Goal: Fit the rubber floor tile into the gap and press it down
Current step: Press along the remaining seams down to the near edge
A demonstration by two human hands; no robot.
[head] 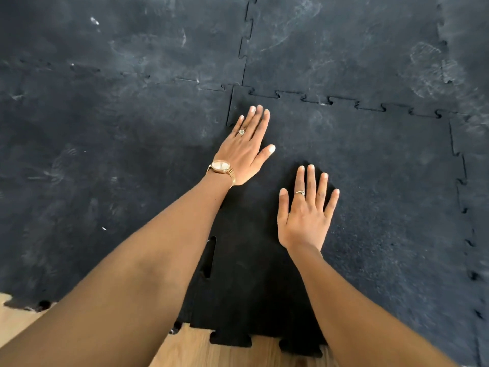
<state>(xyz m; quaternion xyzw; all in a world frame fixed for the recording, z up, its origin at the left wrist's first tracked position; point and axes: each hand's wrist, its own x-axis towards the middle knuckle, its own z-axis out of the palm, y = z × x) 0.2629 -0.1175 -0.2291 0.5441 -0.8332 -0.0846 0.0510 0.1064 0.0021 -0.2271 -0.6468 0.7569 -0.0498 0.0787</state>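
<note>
Head view, looking down at a floor of dark interlocking rubber mats point(119, 115) marked with pale scuffs and dusty prints.

The rubber tile point(370, 181) sits in the gap, filling the centre and the 3 to 5 o'clock part of the view. Its puzzle-tooth edge at 12 o'clock meets the neighbouring mat along a toothed seam point(330, 100); the teeth look engaged, though thin dark slits show along it. The edge at 3 o'clock runs against another mat with a similar toothed seam. Along the edge at 9 o'clock, a dark open slot point(210, 258) shows between tile and mat, so that side does not look fully seated. The edge at 6 o'clock is free, with its tabs lying over bare wooden floor point(230, 353).

Left hand point(247, 152): flat, palm down, fingers extended and close together, thumb spread. It rests on the tile near its corner at 11 o'clock, fingertips just short of the seam. It grips nothing. A ring is on one finger and a gold watch point(221, 166) is on the wrist.

Right hand point(307, 215): flat, palm down, fingers spread, on the tile's middle, toward 5 o'clock from the left hand and apart from it. It grips nothing. A ring is on one finger.

Both forearms are bare.
</note>
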